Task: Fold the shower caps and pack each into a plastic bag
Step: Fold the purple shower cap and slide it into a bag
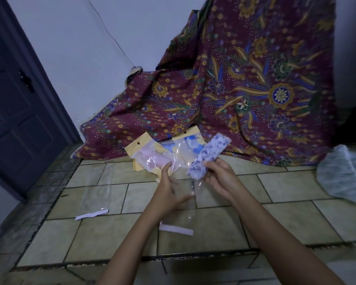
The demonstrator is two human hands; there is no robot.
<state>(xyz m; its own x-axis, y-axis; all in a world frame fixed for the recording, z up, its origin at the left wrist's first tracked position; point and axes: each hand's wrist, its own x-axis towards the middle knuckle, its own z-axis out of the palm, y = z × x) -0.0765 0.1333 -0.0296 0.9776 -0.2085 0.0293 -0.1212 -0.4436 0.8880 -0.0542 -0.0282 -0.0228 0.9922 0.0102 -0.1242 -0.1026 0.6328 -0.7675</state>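
The right hand [220, 177] grips a folded shower cap [208, 159], white with a purple-blue print, rolled into a long narrow bundle. The fingers are curled around its lower half, and the upper end points up and away towards the cloth. The cap's lower end sits just above the mouth of a clear plastic bag [185, 204], which runs down towards the person and ends in a white adhesive strip [176, 229] low over the tiles.

The left hand [169, 190] is at this bag. Its fingers stretch forward, and its thumb spreads to the right against the film. The hand is blurred, so I cannot tell whether it really pinches the bag or only touches it.

Just beyond the hands, two packed bags with yellow header cards lie on the tiled floor [296, 186], partly overlapping. The left one [150, 159] holds a pink cap and the right one [188, 145] a blue and white cap.

A second empty clear bag [95, 194] lies flat on the tiles to the left, well apart from the hands, with its white strip [92, 214] at the near end. At the far right edge, an unfolded pale shower cap [345, 177] lies crumpled on the floor.

A maroon batik cloth [234, 89] with gold and blue flowers drapes down behind everything, against a pale wall. A dark panelled door [19, 99] stands at the left
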